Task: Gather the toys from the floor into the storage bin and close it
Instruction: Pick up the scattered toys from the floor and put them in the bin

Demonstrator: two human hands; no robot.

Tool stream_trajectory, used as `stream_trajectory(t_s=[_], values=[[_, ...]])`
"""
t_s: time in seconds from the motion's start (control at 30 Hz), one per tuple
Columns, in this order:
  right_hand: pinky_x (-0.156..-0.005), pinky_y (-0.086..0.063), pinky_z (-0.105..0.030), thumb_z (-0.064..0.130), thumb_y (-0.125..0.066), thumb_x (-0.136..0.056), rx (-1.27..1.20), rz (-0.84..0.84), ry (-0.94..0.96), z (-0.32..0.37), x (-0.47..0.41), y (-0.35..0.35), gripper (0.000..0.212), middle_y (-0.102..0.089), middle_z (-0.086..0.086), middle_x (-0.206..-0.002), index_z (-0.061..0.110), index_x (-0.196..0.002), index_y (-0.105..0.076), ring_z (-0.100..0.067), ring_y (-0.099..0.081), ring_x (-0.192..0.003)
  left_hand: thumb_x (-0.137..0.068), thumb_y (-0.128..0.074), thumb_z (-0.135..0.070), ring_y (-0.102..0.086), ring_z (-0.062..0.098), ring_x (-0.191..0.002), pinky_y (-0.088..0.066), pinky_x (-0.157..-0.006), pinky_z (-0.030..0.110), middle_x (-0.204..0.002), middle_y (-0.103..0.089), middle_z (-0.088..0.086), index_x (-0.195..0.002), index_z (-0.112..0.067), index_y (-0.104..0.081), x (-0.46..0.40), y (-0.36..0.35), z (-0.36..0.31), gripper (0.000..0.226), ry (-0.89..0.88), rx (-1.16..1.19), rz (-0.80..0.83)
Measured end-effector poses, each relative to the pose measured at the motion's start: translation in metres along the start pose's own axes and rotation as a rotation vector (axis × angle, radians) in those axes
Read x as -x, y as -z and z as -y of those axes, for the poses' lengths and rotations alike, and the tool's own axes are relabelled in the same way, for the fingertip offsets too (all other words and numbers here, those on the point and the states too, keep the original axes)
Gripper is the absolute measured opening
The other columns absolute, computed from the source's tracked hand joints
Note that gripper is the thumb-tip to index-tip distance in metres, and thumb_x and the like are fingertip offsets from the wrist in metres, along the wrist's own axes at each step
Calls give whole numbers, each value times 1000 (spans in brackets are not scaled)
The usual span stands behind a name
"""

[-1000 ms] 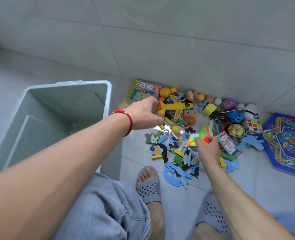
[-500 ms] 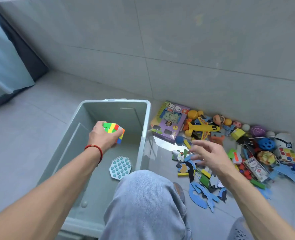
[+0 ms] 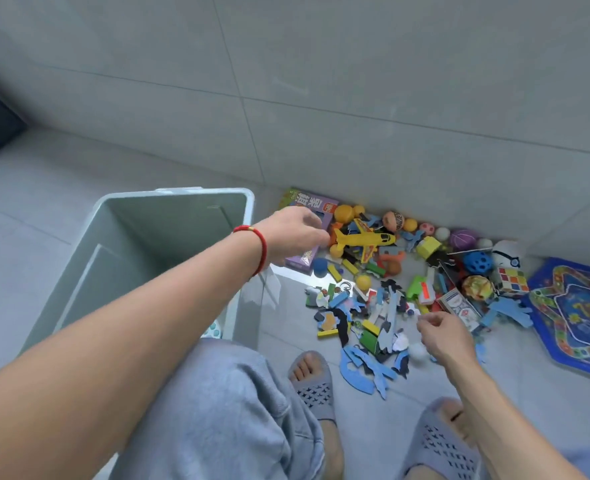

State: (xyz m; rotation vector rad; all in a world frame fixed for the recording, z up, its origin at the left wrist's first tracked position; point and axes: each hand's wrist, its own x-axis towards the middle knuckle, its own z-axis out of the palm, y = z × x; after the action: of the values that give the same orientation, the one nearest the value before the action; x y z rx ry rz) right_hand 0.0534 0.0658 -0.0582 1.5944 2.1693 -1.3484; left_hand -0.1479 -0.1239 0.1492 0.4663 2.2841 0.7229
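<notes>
The pale storage bin (image 3: 182,195) stands open on the floor at my left; a teal bubble toy (image 3: 214,330) shows at its bottom edge. My left hand (image 3: 293,233), with a red cord at the wrist, hovers over the purple game box (image 3: 316,207), fingers loosely apart and holding nothing, just left of the yellow toy plane (image 3: 362,239). My right hand (image 3: 442,332) hangs low over the scattered foam puzzle pieces (image 3: 366,323), fingers curled loosely with nothing seen in them, beside a white ball (image 3: 418,351). No lid is in view.
Toys lie heaped along the tiled wall: several small balls, a blue holed ball (image 3: 477,263), a colour cube (image 3: 513,280), a card box (image 3: 459,304) and a blue board game mat (image 3: 577,306) at far right. My sandalled feet (image 3: 312,382) stand close before the pile.
My left hand, which held a multicoloured cube over the bin, has swung back right to the toy pile with nothing in it. My right hand has dropped lower and to the right over the pieces.
</notes>
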Motion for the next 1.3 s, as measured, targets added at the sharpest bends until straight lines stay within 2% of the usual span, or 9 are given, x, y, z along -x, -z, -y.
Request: stream_trajectory(t_s=[0.1, 0.23, 0.47, 0.6, 0.77, 0.93, 1.1, 1.2, 1.3], values=[[-78, -54, -40, 21, -59, -89, 6, 10, -13, -9, -12, -4, 19, -73, -8, -97, 14, -102, -71, -33, -67, -93, -92, -57, -28, -57, 18, -105, -51, -83, 28, -132, -59, 3, -141, -19, -49, -27, -33, -19, 51, -102, -320, 71], [-90, -55, -42, 22, -60, -93, -115, 136, 56, 13, -33, -28, 23, -69, 3, -110, 20, -113, -69, -22, -67, -99, -90, -58, -30, -55, 25, -121, -49, -98, 34, -144, -52, 5, -147, -29, -43, -56, -45, -5, 58, -105, -481, 77], [-85, -60, -48, 25, -55, -93, -391, 212, -41, 85, -108, -77, 17, -69, -6, -91, 23, -109, -61, -25, -69, -88, -90, -60, -24, -47, 22, -136, -38, -110, 32, -156, -41, -1, -151, -35, -38, -85, -37, 27, 66, 42, -398, 12], [-95, -50, -40, 29, -57, -95, -165, 78, -15, 118, -134, -92, 35, -63, -15, -121, 9, -123, -61, -36, -60, -117, -88, -57, -20, -50, 21, -132, -40, -110, 33, -156, -40, -5, -151, -36, -36, -100, -42, 21, 68, 31, -367, -17], [-102, -44, -40, 20, -52, -103, 19, -75, -74, 130, -157, -111, 52, -44, -22, -147, -6, -143, -33, -38, -48, -132, -92, -56, -23, -41, 19, -139, -35, -109, 29, -158, -37, -7, -152, -38, -33, -110, -44, 8, 66, 25, -293, -21], [-94, -50, -45, 20, -63, -96, 15, -119, -157, 130, -176, -127, 47, -51, -23, -138, 0, -135, -45, -41, -52, -124, -91, -55, -23, -52, 21, -129, -40, -106, 31, -155, -41, -7, -152, -41, -32, -105, -39, 9, 67, 61, -270, -39], [-85, -51, -41, 11, -59, -97, -77, -116, -176, 134, -180, -119, 31, -59, -21, -132, 1, -127, -55, -39, -57, -120, -92, -54, -23, -60, 16, -109, -42, -95, 26, -154, -42, -5, -153, -40, -29, -93, -37, 5, 68, 54, -282, -49], [-93, -49, -35, 23, -63, -97, -205, -49, -204, 132, -176, -110, 28, -57, -22, -135, 3, -116, -66, -35, -53, -124, -93, -54, -24, -52, 16, -119, -38, -97, 23, -155, -41, -4, -153, -39, -28, -85, -32, 3, 67, 66, -282, -39], [-109, -33, -22, 33, -71, -90, -441, -78, -192, 124, -160, -94, 22, -47, -8, -152, 11, -90, -73, -26, -52, -129, -93, -54, -24, -49, 17, -129, -36, -100, 23, -154, -42, -3, -153, -35, -33, -82, -26, -1, 64, 97, -254, -59]])
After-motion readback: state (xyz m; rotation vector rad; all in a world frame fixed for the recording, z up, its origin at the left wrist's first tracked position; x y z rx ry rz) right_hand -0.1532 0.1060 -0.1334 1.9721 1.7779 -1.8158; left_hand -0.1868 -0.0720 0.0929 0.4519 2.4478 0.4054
